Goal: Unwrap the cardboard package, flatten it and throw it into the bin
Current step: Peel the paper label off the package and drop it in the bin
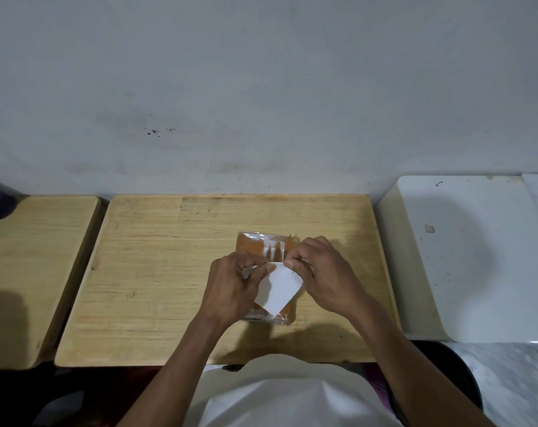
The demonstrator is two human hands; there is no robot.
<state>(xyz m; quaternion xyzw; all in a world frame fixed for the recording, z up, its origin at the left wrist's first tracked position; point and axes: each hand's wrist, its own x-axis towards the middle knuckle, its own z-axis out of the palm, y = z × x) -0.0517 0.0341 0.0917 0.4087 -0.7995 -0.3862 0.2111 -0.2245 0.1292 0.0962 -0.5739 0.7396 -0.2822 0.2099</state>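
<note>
We see a pale wall (261, 72) filling the top half, w/ dark scuffs left of centre. Below it sits a wooden table (169, 288) in the middle, a second wooden table (39, 266) just beside it on the left, and a white surface (477, 257) on the right. A white shirt (292, 402) shows at the bottom edge, btwn the two forearms.

The cardboard package (249, 243) lies flat on the middle table, a bit right of centre, orange-brown under clear plastic wrap w/ glare on top. Its near half is mostly hidden by the hands and a white label (281, 288), which is tilted so one corner points toward us.

Our left hand (230, 288) has its fingers curled, pinching the label's upper left edge. Our right hand (323, 278) is curled too, fingertips pinching at the label's top corner; whether it also has plastic wrap in the pinch we can't tell. Both hands sit over the package, close together, nearly touching at the fingertips.
</note>
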